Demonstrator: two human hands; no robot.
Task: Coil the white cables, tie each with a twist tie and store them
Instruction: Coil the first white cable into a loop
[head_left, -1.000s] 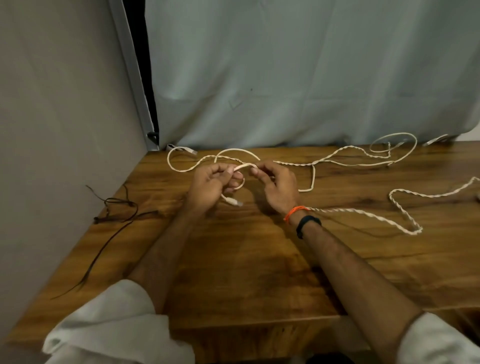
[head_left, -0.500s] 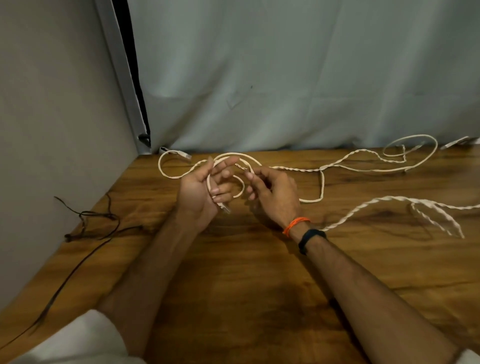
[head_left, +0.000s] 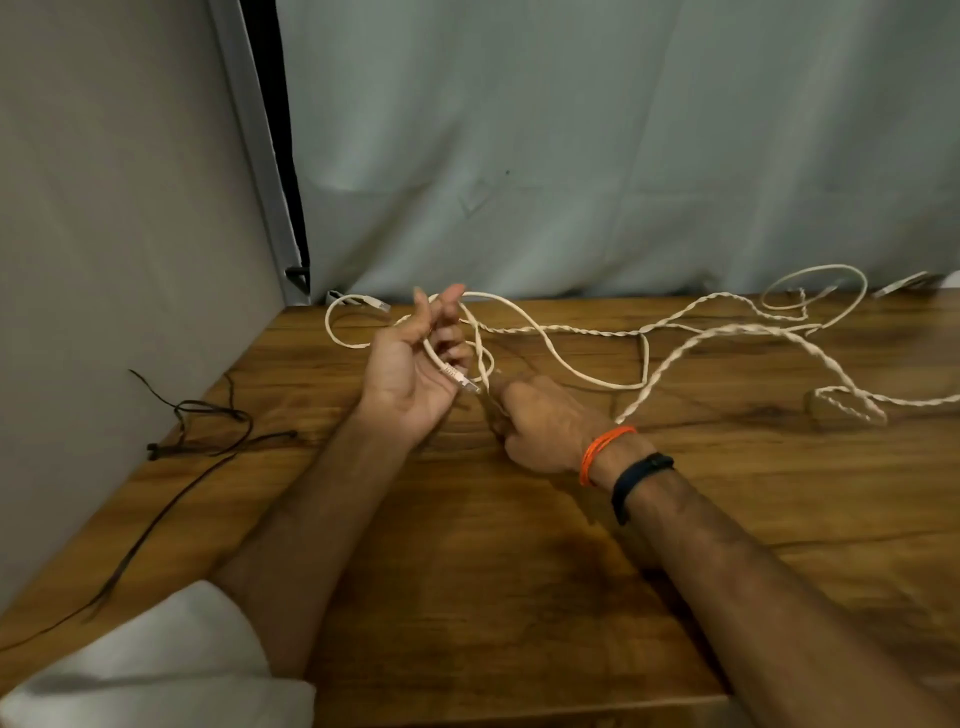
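- Head view: on the brown wooden table (head_left: 467, 545), the left hand (head_left: 410, 374) is raised palm-up, its fingers loosely curled round the thin white cable (head_left: 550, 348), whose plug end (head_left: 460, 378) points down and right toward the right hand (head_left: 540, 426).
- The right hand is closed in a fist on the same cable, just beside the plug.
- From the hands the cable's slack runs rightward along the table's far edge.
- Left of the hands lies a thin black cord (head_left: 202, 421).
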